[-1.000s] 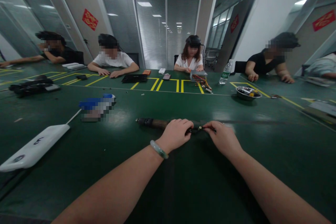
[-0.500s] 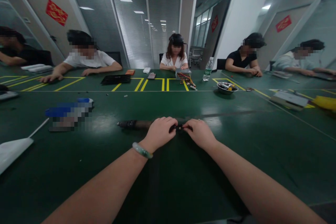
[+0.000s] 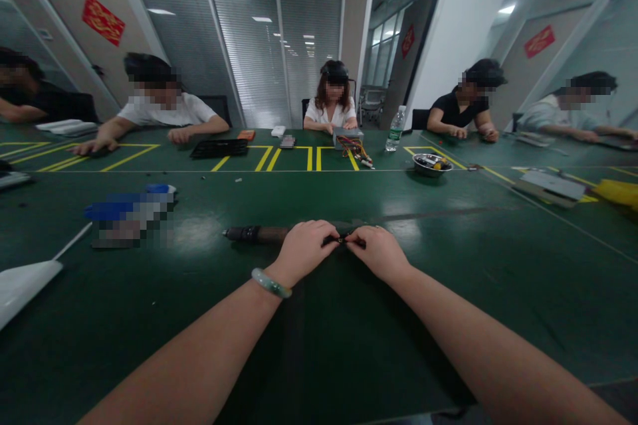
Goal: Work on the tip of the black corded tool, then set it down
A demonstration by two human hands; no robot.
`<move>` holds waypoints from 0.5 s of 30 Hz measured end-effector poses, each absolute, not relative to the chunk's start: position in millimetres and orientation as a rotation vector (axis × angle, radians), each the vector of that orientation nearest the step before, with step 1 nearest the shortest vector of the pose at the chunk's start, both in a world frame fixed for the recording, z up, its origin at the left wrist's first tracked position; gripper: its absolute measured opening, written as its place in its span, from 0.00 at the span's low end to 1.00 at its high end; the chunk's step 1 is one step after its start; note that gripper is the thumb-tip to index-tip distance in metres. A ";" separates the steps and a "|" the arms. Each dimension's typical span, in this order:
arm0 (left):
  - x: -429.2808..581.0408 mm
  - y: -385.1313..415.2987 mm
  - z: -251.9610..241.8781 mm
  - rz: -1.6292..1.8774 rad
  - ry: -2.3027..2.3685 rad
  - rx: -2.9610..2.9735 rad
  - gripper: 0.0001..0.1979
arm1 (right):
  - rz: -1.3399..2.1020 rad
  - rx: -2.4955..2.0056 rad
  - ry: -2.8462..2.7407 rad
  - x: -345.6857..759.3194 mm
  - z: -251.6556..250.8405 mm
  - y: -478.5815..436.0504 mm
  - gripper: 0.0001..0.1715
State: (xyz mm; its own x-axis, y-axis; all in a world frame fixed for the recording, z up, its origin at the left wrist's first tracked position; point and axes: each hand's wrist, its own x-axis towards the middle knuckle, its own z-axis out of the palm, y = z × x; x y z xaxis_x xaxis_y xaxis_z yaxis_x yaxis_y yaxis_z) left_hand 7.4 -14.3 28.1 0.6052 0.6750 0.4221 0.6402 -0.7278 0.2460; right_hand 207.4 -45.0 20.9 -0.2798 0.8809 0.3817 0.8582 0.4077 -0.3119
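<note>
A long dark cylindrical tool point(image 3: 264, 234) lies crosswise on the green table, its narrow tip pointing left. Its right part passes behind my hands, and what is there is mostly hidden. My left hand point(image 3: 308, 246), with a pale green bangle above it, is closed, thumb and fingers pinched on a small dark piece point(image 3: 341, 239) with a brass-coloured spot. From the other side my right hand point(image 3: 377, 250) pinches at the same piece, its fingertips close to the left ones. I cannot tell whether this piece is joined to the tool.
A blurred blue and grey object point(image 3: 130, 212) lies left, near a white item point(image 3: 27, 289) with a cord. Farther back are a metal bowl point(image 3: 431, 171) of small parts, a water bottle point(image 3: 395, 129), a grey box point(image 3: 347, 138) with wires and a black tray point(image 3: 219, 148). Several co-workers sit opposite.
My fingertips have drawn slightly closer together around the small dark piece. The tool stays where it was. Across the table, a co-worker in black has moved their hands apart.
</note>
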 end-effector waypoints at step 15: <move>5.8 -12.8 26.8 0.789 1.117 2.757 0.08 | 0.263 -1.546 -2.052 206.0 27.3 -49.4 0.05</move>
